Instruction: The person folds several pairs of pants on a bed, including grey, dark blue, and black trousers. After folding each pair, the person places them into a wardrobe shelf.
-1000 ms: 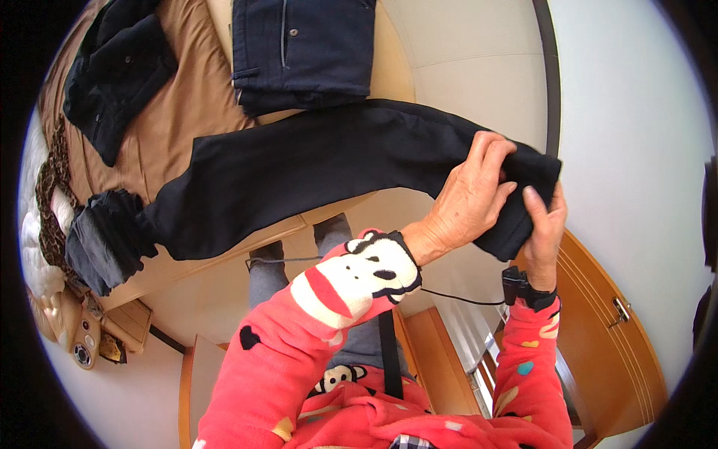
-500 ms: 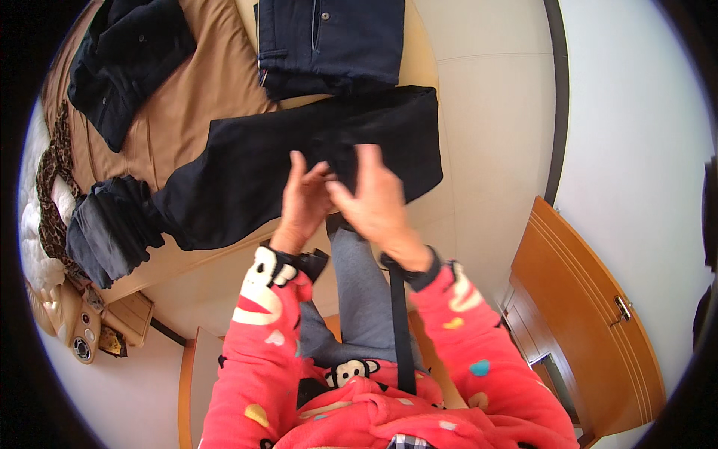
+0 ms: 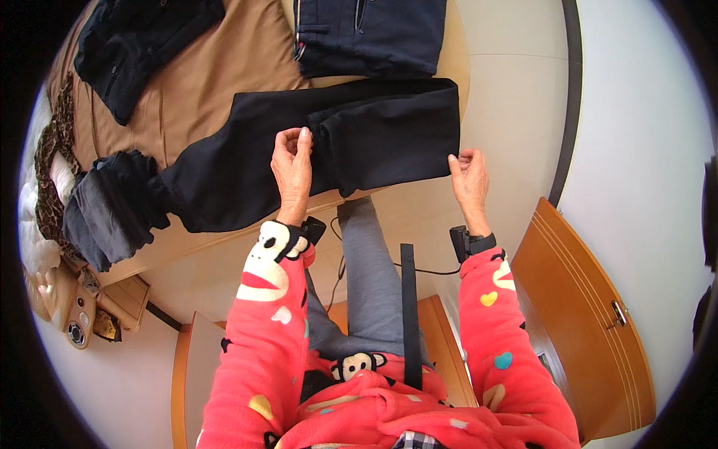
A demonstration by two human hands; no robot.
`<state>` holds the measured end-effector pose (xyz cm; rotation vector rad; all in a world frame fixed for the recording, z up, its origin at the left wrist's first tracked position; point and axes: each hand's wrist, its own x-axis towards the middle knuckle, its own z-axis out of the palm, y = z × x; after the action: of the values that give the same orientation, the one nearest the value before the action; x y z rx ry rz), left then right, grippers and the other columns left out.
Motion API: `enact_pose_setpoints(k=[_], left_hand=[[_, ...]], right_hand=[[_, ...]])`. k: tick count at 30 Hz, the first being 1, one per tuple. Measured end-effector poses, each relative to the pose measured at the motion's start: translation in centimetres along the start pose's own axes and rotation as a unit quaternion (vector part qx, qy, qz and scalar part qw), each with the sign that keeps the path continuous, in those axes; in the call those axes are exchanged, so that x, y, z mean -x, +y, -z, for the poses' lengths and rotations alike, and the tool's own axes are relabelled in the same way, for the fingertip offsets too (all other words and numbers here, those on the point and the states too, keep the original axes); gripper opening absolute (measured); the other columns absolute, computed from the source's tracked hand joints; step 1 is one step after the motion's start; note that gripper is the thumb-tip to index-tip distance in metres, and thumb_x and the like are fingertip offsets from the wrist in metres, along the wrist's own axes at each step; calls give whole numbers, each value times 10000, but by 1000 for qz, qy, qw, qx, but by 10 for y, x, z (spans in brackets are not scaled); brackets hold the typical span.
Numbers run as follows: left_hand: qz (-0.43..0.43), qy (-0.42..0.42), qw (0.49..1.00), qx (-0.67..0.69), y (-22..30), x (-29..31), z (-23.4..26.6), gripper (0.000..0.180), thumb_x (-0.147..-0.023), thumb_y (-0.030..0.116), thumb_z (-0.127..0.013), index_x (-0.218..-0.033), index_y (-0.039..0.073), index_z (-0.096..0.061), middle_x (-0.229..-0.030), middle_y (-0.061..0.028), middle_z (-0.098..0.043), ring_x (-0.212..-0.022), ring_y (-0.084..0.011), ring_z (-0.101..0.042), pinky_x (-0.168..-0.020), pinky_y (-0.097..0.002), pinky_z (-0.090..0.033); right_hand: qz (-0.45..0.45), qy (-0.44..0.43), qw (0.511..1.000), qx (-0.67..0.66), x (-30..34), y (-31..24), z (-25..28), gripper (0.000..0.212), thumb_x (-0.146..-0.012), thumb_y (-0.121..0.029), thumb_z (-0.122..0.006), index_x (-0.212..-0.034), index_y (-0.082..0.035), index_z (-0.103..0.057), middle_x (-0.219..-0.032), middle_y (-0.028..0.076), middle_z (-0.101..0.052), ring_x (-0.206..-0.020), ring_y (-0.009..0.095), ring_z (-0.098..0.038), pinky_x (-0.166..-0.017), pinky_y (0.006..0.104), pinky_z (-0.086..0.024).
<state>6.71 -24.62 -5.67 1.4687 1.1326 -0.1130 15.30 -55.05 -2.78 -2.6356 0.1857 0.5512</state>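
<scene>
A pair of black trousers lies stretched across the edge of the bed, its right end doubled back over itself. At the inner edge of that folded part, my left hand is closed, thumb and fingers pinching the cloth. My right hand has its thumb and fingers closed at the lower right corner of the fold. The left end of the trousers runs up to a bunched dark grey garment, and where the two meet is hard to make out.
Folded navy trousers lie just beyond the black ones. Another dark garment rests on the brown bedsheet at far left, near a leopard-print cloth. A wooden door stands on the right. A black strap hangs before me.
My hands were close together over the trousers; now they are apart, the right one moved to the fold's right corner. The doubled-back part lies flatter and is plainly visible.
</scene>
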Motion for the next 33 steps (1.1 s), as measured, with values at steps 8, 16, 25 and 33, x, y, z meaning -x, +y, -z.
enact_pose_setpoints(k=[8,16,25,33], left_hand=[[-185,86,957,-206,6,21,-26,399,-776,298,-800,-930,-37,-647,-1117,-142,-504,-934,-228,-587,-776,-311,-506],[-91,68,989,-98,-4,0,-20,220,-783,140,-790,-829,-6,-632,-839,-47,-606,-710,-125,-580,-667,-269,-490],[-129,-5,983,-128,8,-4,-29,476,-800,278,-779,-1102,-2,-542,-931,-187,-655,-831,-305,-658,-756,-366,-522],[-237,60,943,-225,7,-3,-35,350,-801,188,-745,-1055,35,-557,-970,-190,-610,-865,-419,-623,-712,-433,-523]], right_hand=[[7,-13,999,41,-14,30,-30,466,-867,-391,-668,-1023,31,-545,-1001,208,-595,-914,375,-594,-811,445,-476],[10,-87,996,-10,-30,40,-29,456,-848,-400,-695,-846,14,-505,-668,113,-516,-625,247,-463,-580,388,-395],[-19,-104,994,27,-20,35,-37,670,-802,-417,-751,-1198,68,-513,-1081,237,-655,-997,392,-630,-866,430,-490],[6,-77,993,-93,-16,33,-48,577,-792,-375,-784,-1137,55,-615,-1059,194,-694,-999,285,-659,-889,380,-489]])
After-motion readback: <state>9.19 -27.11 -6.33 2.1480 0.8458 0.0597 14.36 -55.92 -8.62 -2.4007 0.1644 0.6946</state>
